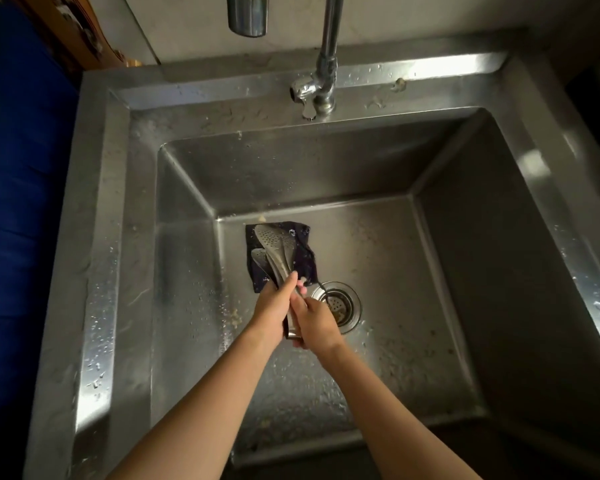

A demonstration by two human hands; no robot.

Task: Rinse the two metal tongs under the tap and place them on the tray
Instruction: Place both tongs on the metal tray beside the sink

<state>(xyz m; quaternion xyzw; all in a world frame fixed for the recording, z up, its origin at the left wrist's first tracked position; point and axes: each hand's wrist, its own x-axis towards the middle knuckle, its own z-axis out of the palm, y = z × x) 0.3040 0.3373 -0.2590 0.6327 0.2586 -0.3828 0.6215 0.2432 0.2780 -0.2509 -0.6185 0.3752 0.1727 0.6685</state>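
Both hands are low in the steel sink [326,168], just left of the drain. My left hand [270,308] and my right hand [315,322] grip the handle end of the metal tongs [274,242] together. The perforated spoon-shaped heads point away from me and lie over a dark cloth [300,252] on the sink floor. I cannot tell whether one or two tongs are in the grip. The tap [326,57] rises at the back of the sink; its spout runs out of view above, and no water stream shows. No tray is in view.
The drain strainer [338,304] sits right of my hands. Food bits and water drops dot the sink floor and the rim [101,306]. A metal cylinder [247,13] hangs at the top. A blue surface [18,202] runs along the left.
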